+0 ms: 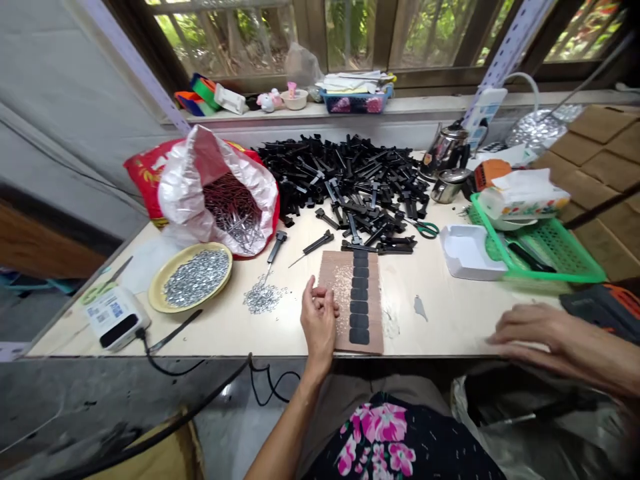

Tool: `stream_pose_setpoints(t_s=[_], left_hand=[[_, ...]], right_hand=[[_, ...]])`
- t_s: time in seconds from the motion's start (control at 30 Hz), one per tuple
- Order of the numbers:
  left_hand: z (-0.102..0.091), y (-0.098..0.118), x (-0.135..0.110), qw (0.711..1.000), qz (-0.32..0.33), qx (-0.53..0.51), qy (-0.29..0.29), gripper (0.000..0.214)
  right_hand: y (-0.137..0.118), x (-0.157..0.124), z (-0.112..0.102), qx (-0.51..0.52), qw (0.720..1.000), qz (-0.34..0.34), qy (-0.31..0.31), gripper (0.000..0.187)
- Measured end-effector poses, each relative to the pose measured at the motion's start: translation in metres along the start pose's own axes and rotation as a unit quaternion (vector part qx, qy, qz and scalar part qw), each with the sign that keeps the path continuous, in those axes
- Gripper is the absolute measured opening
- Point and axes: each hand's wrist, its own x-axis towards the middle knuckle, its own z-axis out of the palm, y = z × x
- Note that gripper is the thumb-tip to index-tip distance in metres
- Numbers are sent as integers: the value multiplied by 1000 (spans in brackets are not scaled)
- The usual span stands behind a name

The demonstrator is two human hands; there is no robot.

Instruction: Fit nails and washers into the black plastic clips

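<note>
My left hand rests at the table's near edge with its fingers curled in, pinched on something too small to name. It lies on the left part of a brown board that bears a column of black oval pieces. A small heap of silver bits lies just left of the board. My right hand lies flat on the table at the right, fingers stretched out, holding nothing. Beyond the board spreads a big pile of black plastic parts.
A yellow plate of silver bits and an open bag of metal pins stand at the left. A white device with a cable sits near the front left corner. A white tray, green basket, scissors and kettle are at the right.
</note>
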Motion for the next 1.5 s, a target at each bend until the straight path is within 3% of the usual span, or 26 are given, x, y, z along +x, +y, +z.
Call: stream_pose_setpoints(t_s=[0.07,0.17,0.27,0.37,0.47,0.57,0.63,0.7,0.77,0.83,0.87,0.97,1.07,1.2,1.5], left_hand=[[-7,0,1,1000,0,-9,5,48],[-33,2,7,991,77,93,59,30],[-68,1,18,933,177,294,110,23],[-90,-7,30,879,203,427,67,20],[-93,-14,38,850,211,483,23,18],[-88,-16,43,831,222,509,-11,19],[-85,-14,44,837,221,500,-21,21],[-85,-11,44,874,205,440,-20,19],[-87,-6,45,937,155,312,-2,15],[-87,1,45,992,55,114,28,18],[-87,5,46,999,-5,2,39,23],[-81,20,46,955,-136,-263,35,31],[-71,32,43,919,-167,-357,11,30],[-61,41,36,916,-152,-370,-7,28],[-58,47,27,940,-116,-320,-3,31]], right_hand=[[-19,52,8,81,982,-128,-109,24],[-68,153,48,96,975,-196,-44,29],[-114,240,112,23,972,-235,-9,26],[-139,291,168,-51,960,-270,-46,18],[-143,311,198,-102,946,-293,-93,14],[-139,318,208,-116,934,-324,-99,14],[-137,320,207,-108,930,-337,-97,15],[-138,321,201,-84,934,-336,-88,17],[-141,316,188,-32,948,-314,-43,20],[-146,302,170,45,960,-276,28,23],[-149,292,159,83,961,-256,55,25],[-156,255,130,154,959,-228,67,26],[-161,222,114,167,960,-217,52,25],[-163,204,110,150,965,-205,70,26],[-164,194,101,69,972,-201,103,25]])
